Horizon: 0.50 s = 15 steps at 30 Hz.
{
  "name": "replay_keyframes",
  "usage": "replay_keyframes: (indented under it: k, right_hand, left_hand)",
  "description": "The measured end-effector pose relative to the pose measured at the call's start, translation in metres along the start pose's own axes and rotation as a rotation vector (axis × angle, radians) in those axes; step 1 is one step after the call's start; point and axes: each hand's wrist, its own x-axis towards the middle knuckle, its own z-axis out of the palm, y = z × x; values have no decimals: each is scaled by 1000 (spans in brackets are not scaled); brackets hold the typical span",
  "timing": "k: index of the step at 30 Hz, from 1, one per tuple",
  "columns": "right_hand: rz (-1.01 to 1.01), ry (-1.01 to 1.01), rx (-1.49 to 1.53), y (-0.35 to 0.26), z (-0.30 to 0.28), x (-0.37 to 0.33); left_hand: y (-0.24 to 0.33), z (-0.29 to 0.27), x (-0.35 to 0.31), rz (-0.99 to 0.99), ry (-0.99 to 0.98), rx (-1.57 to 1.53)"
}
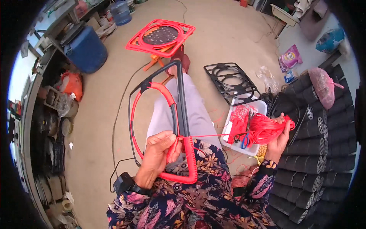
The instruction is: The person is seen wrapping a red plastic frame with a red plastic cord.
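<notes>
My left hand [159,149] is closed on a black frame [183,103] with a ring inside it, held tilted over my lap. Red cord is wound tightly around the frame's near right corner [192,168] and parts of the ring; other stretches are bare black. My right hand [279,140], off to the right, grips a loose bundle of red cord [265,129]. From that bundle a single taut strand [209,135] runs left to the wrapped edge beside my left thumb.
A white tray [240,151] with red cord and blue-handled scissors [244,141] lies right of my knees. Bare black frames [215,78] rest beyond it. Ahead, a red-wrapped frame [133,45] sits on an orange stand. Dark cylinders [301,164] are stacked at right; a blue barrel [85,51] stands left.
</notes>
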Motion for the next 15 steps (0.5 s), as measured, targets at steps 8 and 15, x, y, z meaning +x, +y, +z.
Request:
replay_keyframes:
  k: [8, 15]
  right_hand:
    - [-11, 68, -99, -34, -50, 35]
    - [-56, 142, -135, -43, -52, 62]
  left_hand:
    - [3, 0, 6, -18, 49, -10]
    - [16, -15, 4, 57, 69, 11]
